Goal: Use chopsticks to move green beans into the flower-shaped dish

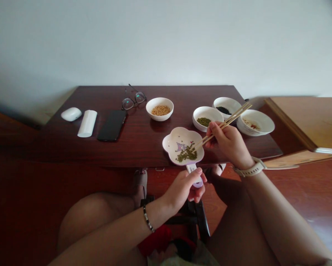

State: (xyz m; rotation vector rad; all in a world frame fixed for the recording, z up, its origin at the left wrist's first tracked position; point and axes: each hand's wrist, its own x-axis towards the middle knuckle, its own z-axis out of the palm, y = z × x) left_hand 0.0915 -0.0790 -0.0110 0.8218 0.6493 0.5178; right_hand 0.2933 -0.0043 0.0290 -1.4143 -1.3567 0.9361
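My left hand (184, 188) is closed around the short handle of a white flower-shaped dish (173, 138) with a lilac edge and a cartoon print. Small green beans (188, 153) lie in the near part of the dish. Between the fingers of my right hand (229, 142) is a pair of wooden chopsticks (235, 115), their tips down among the beans. Just behind my right hand stands a white bowl (197, 120) with more green beans. Beside it are a bowl of black beans (228, 103) and a bowl with pale pieces (267, 125).
Farther left is a bowl of yellowish beans (159, 115). Glasses (134, 100), a black phone (112, 125), a white cylinder-like case (87, 123) and a rounded white object (71, 114) also lie on the dark table (138, 147). A wooden cabinet (310, 118) adjoins on the right.
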